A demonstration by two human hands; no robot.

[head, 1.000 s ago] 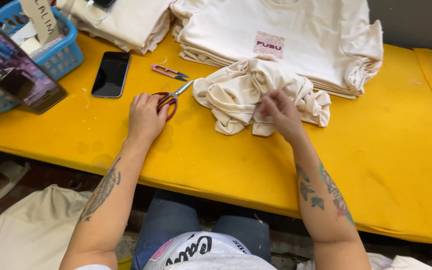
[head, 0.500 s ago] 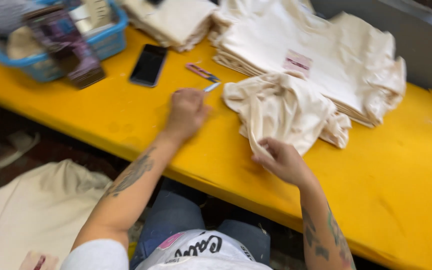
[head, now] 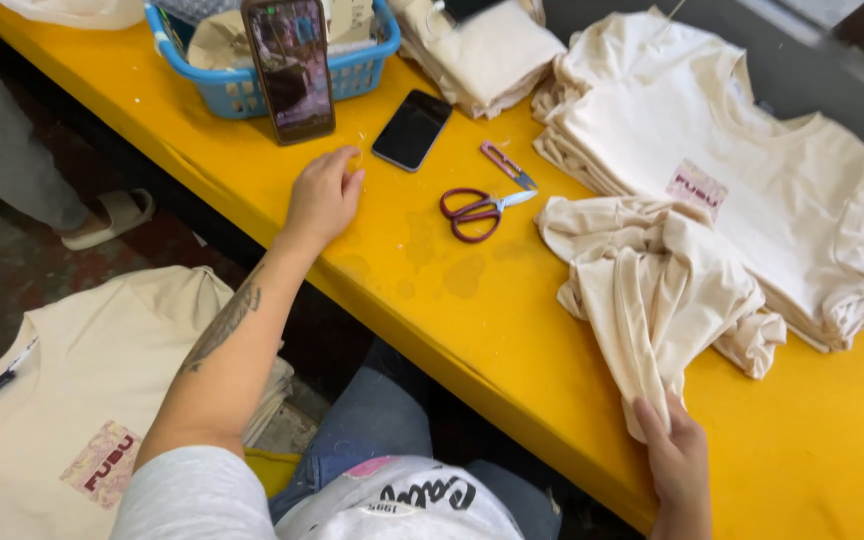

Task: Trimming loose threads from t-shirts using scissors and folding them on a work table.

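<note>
Honestly, I worry my right hand (head: 679, 470), pinching only the hem of the crumpled cream cotton T-shirt (head: 652, 290) at the yellow table (head: 432, 300) edge, may drag it off, while my left hand (head: 324, 195) rests empty, fingers loosely curled.

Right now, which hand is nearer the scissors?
Left. The left hand rests on the yellow table just left of the scissors, not touching them. The right hand is far down at the crumpled shirt's lower edge.

Bare yellow table (head: 432, 270) lies between the left hand (head: 324, 195) and the crumpled shirt (head: 652, 290); only the scissors (head: 477, 208) lie in between.
</note>
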